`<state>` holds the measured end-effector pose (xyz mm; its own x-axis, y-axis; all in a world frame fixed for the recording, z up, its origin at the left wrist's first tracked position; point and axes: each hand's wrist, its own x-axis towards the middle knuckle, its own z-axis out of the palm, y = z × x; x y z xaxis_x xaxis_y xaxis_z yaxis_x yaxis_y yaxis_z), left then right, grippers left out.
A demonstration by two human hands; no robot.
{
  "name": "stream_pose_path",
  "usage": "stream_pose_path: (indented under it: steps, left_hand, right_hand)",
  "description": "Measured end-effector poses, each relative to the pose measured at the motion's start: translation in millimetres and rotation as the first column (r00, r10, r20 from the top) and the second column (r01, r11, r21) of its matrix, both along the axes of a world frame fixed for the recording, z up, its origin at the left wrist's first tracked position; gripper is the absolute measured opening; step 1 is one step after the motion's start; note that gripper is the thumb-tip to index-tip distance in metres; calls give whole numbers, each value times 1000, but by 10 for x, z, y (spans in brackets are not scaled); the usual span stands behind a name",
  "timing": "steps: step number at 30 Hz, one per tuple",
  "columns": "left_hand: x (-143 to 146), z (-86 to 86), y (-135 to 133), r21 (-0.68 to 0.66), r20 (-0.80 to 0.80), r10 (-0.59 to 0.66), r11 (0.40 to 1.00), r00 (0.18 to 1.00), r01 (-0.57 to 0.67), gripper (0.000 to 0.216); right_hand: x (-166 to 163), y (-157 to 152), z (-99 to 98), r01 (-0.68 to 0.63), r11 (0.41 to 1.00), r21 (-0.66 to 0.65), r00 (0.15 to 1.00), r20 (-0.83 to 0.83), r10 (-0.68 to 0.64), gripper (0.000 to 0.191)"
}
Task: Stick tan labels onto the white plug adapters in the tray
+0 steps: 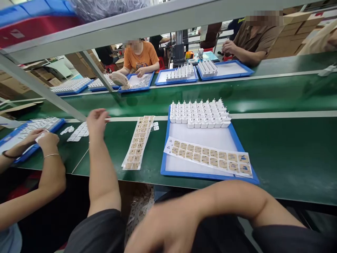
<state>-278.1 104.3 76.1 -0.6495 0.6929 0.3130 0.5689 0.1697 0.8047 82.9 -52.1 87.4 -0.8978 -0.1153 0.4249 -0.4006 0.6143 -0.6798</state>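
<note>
Label sheet (138,142) near table (289,158) edge | left hand (97,121) grip unclear | right hand (164,228) loose, empty

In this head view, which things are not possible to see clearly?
Right hand: head view, blurred by motion, fingers cut off by the bottom edge.
Left hand: its own back hides whether the fingertips hold anything.
Print on the label sheet in the blue tray: too small.
Co-worker's hands: they mostly cover the small white piece between them.

chargers (200,113) at tray (200,135) far end | sticker sheet (210,160) nearer | sticker strip (138,142) left of tray
</note>
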Motion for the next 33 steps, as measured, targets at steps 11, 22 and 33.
stream_pose_path:
  steps: [11,22,33]
  left_hand:
    - [2131,-965,-425,-421,4,-629,704,778,571,33]
    - [1977,-955,-980,-64,560,-522,747,643,662,39]
    - [2420,-955,-1042,177,809,-449,801,379,572,65]
  right_hand:
    - [948,1468,-1018,829,492,265,407,318,-856,22]
    - [803,1255,-1167,782,608,140,615,-10,-789,22]
    - [865,1230,-1084,815,549,184,578,-208,-789,18]
